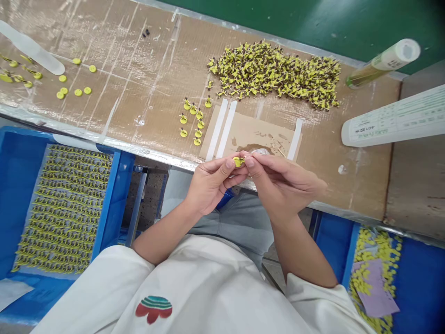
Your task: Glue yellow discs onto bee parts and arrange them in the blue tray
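Note:
My left hand (212,183) and my right hand (283,183) meet at the table's front edge. Between their fingertips is a small yellow piece (238,161) with a dark part on it, pinched by both hands. Under and behind the hands lies a cardboard sheet (257,130) with white tape strips and wet-looking stains. Left of the sheet, several small figures on yellow discs (183,118) stand in short rows. A large pile of yellow and dark figures (274,72) lies behind the sheet.
Loose yellow discs (78,92) lie at the left of the table (139,93). A blue bin (121,176) at lower left holds rows of figures; another at lower right holds yellow pieces (365,273). A white bottle (392,118) and a clear tube (385,62) are at the right.

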A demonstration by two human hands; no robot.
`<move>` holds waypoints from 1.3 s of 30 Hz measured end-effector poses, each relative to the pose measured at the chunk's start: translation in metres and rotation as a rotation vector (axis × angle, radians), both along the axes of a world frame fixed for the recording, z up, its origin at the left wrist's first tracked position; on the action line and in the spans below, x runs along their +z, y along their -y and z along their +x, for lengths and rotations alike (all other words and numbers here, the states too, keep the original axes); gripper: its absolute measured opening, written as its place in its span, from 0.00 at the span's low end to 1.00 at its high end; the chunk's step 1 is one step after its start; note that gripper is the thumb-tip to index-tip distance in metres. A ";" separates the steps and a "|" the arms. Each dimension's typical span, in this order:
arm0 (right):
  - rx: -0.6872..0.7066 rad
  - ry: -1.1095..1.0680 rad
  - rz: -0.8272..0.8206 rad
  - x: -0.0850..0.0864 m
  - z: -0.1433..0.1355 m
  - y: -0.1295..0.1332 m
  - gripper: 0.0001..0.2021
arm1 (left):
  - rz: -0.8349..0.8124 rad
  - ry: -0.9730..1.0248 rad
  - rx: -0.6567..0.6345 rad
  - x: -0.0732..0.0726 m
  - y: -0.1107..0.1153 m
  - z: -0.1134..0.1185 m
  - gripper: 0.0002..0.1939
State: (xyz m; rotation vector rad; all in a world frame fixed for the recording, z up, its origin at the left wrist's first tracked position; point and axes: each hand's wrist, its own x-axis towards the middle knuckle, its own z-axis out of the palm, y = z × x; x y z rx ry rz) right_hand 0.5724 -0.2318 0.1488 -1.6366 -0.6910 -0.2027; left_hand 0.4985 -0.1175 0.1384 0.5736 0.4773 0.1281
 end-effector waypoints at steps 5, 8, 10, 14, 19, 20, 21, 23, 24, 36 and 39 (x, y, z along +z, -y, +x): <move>0.005 0.016 -0.016 0.000 0.001 0.001 0.11 | 0.031 -0.012 0.013 0.000 0.000 0.000 0.15; 0.006 0.041 -0.017 0.000 0.002 0.002 0.11 | 0.050 -0.007 0.013 0.001 0.000 -0.001 0.15; 0.014 0.069 -0.026 0.000 0.003 0.002 0.13 | 0.066 -0.008 0.015 0.001 0.000 -0.001 0.15; 0.041 0.069 -0.033 0.001 0.002 0.001 0.15 | 0.096 -0.003 0.052 -0.001 0.000 -0.001 0.13; 0.043 0.075 -0.028 0.002 0.000 -0.004 0.17 | 0.148 -0.048 0.098 0.001 0.000 -0.003 0.14; 0.041 0.083 -0.027 0.003 -0.001 -0.005 0.17 | 0.158 -0.052 0.104 0.003 0.000 -0.004 0.14; 0.041 0.098 -0.021 0.004 -0.001 -0.005 0.17 | 0.169 -0.051 0.110 0.006 0.000 -0.005 0.14; 0.045 0.144 -0.002 0.006 -0.002 -0.006 0.18 | 0.196 -0.039 0.114 0.012 0.000 -0.007 0.13; 0.045 0.173 0.016 0.007 -0.002 -0.006 0.18 | 0.214 -0.030 0.112 0.016 0.000 -0.008 0.13; 0.045 -0.164 0.167 0.027 -0.002 -0.005 0.08 | 0.314 0.002 0.087 0.044 0.003 -0.008 0.14; 0.065 -0.237 0.194 0.030 0.000 -0.007 0.08 | 0.337 0.015 0.141 0.045 0.005 -0.007 0.13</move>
